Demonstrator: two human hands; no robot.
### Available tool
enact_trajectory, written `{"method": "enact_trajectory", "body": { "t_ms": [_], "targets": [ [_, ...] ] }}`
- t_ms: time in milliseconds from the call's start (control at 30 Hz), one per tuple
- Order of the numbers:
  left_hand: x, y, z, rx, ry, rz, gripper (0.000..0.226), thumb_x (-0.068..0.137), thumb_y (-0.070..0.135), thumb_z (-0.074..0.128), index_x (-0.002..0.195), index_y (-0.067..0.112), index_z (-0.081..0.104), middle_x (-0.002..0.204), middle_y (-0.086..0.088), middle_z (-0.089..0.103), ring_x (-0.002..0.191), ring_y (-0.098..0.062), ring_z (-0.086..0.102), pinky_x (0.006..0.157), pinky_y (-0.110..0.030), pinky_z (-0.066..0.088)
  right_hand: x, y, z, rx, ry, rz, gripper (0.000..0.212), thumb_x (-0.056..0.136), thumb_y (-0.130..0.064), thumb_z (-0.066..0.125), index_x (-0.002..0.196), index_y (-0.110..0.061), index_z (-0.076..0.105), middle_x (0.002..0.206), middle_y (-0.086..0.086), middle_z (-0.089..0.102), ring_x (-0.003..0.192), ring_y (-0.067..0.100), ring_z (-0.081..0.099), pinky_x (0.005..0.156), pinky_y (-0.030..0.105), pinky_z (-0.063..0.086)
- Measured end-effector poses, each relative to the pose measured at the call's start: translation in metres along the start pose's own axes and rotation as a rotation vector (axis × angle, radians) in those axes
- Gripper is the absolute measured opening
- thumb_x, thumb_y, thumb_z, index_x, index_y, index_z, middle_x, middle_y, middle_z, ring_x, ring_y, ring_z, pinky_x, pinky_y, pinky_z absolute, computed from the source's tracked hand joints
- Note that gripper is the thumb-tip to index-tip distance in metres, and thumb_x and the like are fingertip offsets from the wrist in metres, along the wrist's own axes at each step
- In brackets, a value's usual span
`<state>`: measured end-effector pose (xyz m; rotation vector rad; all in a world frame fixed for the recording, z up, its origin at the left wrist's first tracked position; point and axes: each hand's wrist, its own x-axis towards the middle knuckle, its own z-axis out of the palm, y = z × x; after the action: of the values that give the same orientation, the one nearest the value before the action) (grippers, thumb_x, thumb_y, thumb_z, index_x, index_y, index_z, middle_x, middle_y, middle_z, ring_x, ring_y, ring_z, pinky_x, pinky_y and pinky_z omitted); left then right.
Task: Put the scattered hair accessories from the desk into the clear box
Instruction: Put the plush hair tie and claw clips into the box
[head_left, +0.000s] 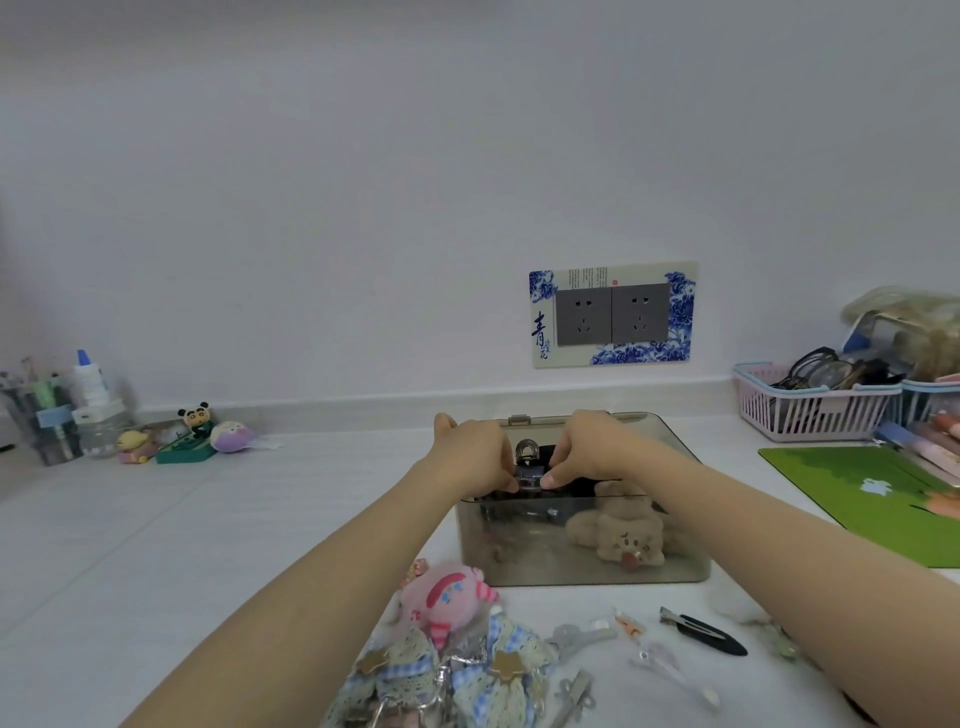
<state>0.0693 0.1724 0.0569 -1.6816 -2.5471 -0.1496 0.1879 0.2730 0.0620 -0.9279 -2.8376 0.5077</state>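
The clear smoky box (550, 561) stands on the white desk, its lid tipped back toward the wall. A brown plush clip (618, 535) and dark clips lie inside it. Over the open top, my left hand (475, 457) and my right hand (592, 447) both pinch a small dark clip with a metal piece (529, 470). In front of the box lie a pink plush doll accessory (449, 603), blue checked lace bows (452, 670), a black duckbill clip (704, 630), silver clips (579, 636) and pale slim clips (660, 660).
A green mat (872, 499) lies at the right, with pink and blue baskets (810, 410) holding glasses behind it. Small toys (197, 431), a bottle and a pen cup (41, 415) stand at the far left. A double wall socket (613, 314) is behind the box.
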Motion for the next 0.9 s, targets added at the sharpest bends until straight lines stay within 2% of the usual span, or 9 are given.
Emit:
{"method": "enact_trajectory", "body": {
  "t_ms": [167, 300, 400, 500, 600, 667, 733, 800, 900],
  "targets": [
    [-0.015, 0.015, -0.009, -0.096, 0.109, 0.024, 0.02, 0.083, 0.038, 0.062, 0.093, 0.024, 0.073, 0.097, 0.005, 0.073, 0.101, -0.016, 0.058, 0.086, -0.032, 0.02, -0.029, 0.006, -0.018, 0.097, 0.166, -0.018, 0.032, 0.078, -0.032, 0.073, 0.102, -0.011, 0.074, 0.108, 0.003, 0.072, 0.097, 0.018, 0.064, 0.083, 0.028, 0.048],
    [-0.04, 0.045, -0.015, -0.3, 0.215, 0.085, 0.012, 0.085, 0.041, 0.058, 0.083, 0.035, 0.068, 0.084, 0.016, 0.067, 0.103, -0.016, 0.055, 0.089, -0.03, 0.026, -0.079, 0.023, -0.031, 0.183, 0.355, -0.017, 0.029, 0.079, -0.029, 0.071, 0.105, -0.016, 0.072, 0.11, 0.001, 0.071, 0.086, 0.009, 0.058, 0.079, 0.021, 0.043],
    [-0.066, 0.075, -0.016, -0.467, 0.161, 0.153, 0.014, 0.086, 0.033, 0.061, 0.092, 0.029, 0.072, 0.095, 0.012, 0.072, 0.096, -0.009, 0.06, 0.092, -0.03, 0.039, -0.122, 0.041, -0.03, 0.201, 0.422, -0.02, 0.026, 0.081, -0.028, 0.069, 0.106, -0.02, 0.072, 0.104, -0.002, 0.072, 0.081, 0.004, 0.059, 0.073, 0.016, 0.041],
    [-0.084, 0.103, -0.011, -0.542, 0.121, 0.235, 0.015, 0.086, 0.028, 0.061, 0.095, 0.024, 0.073, 0.095, 0.01, 0.073, 0.095, -0.009, 0.061, 0.103, -0.04, 0.037, -0.16, 0.059, -0.023, 0.184, 0.458, -0.002, 0.025, 0.082, -0.032, 0.068, 0.104, -0.023, 0.072, 0.1, -0.008, 0.071, 0.074, -0.009, 0.054, 0.077, 0.018, 0.041],
    [-0.097, 0.131, -0.004, -0.534, 0.116, 0.219, 0.016, 0.088, 0.028, 0.058, 0.097, 0.024, 0.072, 0.08, 0.012, 0.066, 0.084, -0.001, 0.055, 0.105, -0.037, 0.032, -0.194, 0.079, -0.015, 0.154, 0.478, 0.047, 0.025, 0.083, -0.031, 0.066, 0.107, -0.027, 0.07, 0.107, -0.008, 0.07, 0.088, 0.002, 0.058, 0.084, 0.021, 0.043],
    [-0.102, 0.147, 0.0, -0.578, 0.073, 0.254, 0.016, 0.087, 0.029, 0.061, 0.098, 0.023, 0.072, 0.089, 0.01, 0.069, 0.091, -0.006, 0.06, 0.102, -0.036, 0.04, -0.211, 0.092, -0.01, 0.129, 0.486, 0.088, 0.026, 0.085, -0.029, 0.063, 0.11, -0.027, 0.069, 0.112, -0.009, 0.068, 0.094, 0.005, 0.056, 0.085, 0.021, 0.041],
    [-0.107, 0.163, 0.006, -0.606, 0.021, 0.297, 0.021, 0.087, 0.029, 0.063, 0.105, 0.022, 0.07, 0.104, 0.007, 0.07, 0.097, -0.009, 0.063, 0.089, -0.026, 0.048, -0.223, 0.108, -0.004, 0.098, 0.485, 0.114, 0.026, 0.086, -0.027, 0.062, 0.111, -0.025, 0.068, 0.117, -0.007, 0.066, 0.1, 0.008, 0.056, 0.084, 0.02, 0.036],
    [-0.11, 0.18, 0.012, -0.539, -0.01, 0.33, 0.03, 0.087, 0.031, 0.063, 0.115, 0.023, 0.065, 0.117, 0.005, 0.064, 0.105, -0.01, 0.06, 0.078, -0.018, 0.045, -0.234, 0.122, 0.001, 0.085, 0.485, 0.128, 0.026, 0.087, -0.027, 0.06, 0.111, -0.023, 0.069, 0.118, -0.004, 0.066, 0.107, 0.012, 0.056, 0.084, 0.021, 0.035],
    [-0.11, 0.198, 0.019, -0.493, -0.108, 0.427, 0.044, 0.084, 0.029, 0.066, 0.127, 0.023, 0.057, 0.128, -0.002, 0.057, 0.117, -0.018, 0.053, 0.093, -0.026, 0.042, -0.248, 0.133, 0.01, 0.114, 0.47, 0.136, 0.025, 0.088, -0.027, 0.058, 0.109, -0.023, 0.07, 0.106, -0.007, 0.068, 0.104, 0.012, 0.058, 0.082, 0.023, 0.037]
  ]
}}
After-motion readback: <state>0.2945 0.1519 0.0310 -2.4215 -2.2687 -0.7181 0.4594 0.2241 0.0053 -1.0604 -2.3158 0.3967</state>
